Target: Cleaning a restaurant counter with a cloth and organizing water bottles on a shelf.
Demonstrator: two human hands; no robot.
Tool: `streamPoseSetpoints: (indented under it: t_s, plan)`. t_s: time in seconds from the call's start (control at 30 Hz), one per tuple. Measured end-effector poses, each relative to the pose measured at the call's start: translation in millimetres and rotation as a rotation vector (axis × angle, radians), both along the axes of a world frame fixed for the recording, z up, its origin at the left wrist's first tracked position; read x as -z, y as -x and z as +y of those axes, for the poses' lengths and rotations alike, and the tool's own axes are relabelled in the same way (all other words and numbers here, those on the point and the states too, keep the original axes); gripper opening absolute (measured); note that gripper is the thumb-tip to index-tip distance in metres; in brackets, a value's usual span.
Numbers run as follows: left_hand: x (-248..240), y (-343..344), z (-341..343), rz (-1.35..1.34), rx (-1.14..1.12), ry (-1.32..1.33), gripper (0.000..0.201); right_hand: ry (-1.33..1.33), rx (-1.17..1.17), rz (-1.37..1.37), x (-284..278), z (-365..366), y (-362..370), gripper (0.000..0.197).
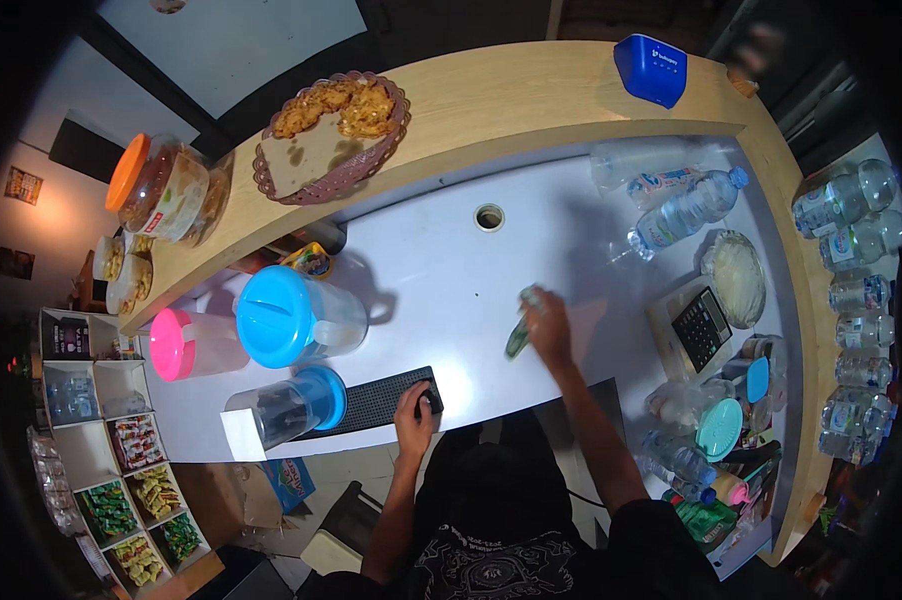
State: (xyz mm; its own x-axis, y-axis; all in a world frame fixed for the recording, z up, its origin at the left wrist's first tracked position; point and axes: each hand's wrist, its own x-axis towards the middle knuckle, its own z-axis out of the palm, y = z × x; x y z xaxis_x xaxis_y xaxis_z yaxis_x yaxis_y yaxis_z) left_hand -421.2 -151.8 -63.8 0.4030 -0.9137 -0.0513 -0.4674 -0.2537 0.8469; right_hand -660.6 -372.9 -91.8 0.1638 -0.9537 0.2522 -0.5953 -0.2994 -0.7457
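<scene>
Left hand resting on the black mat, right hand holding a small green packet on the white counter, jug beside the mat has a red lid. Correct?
Not quite: the jug has a blue lid, as the head view shows. The rest holds: the left hand rests on the black mat, and the right hand holds a small green packet on the white counter.

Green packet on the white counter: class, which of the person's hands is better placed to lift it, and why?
Right. The right hand already touches the green packet, while the left hand rests apart on the black mat.
</scene>
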Motion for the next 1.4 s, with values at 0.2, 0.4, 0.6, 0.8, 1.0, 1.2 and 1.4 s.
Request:
streamPoseSetpoints:
  t_s: [0.2,0.4,0.6,0.8,1.0,1.2,1.4]
  plan:
    - [-8,5,58,-0.287,0.122,-0.043,0.043,0.370,0.127,0.416,17,-100,84,0.035]
    - [7,33,149,-0.347,-0.080,-0.245,0.052,0.298,0.185,0.361,39,-202,105,0.032]
    - [65,87,261,0.354,-0.711,-0.504,0.044,0.370,0.255,0.484,41,-280,42,0.029]
    - [88,136,329,0.214,-0.333,-0.433,0.045,0.354,0.191,0.300,33,-258,-91,0.073]
    - [69,141,309,0.375,-0.336,-0.583,0.051,0.257,-0.056,0.393,22,-203,-171,0.069]
    - [104,141,335,0.734,-0.755,-0.542,0.053,0.242,-0.391,0.354,15,-157,-226,0.059]
    - [119,131,325,0.607,-0.569,-0.488,0.044,0.257,-0.685,0.359,6,-84,-250,0.053]
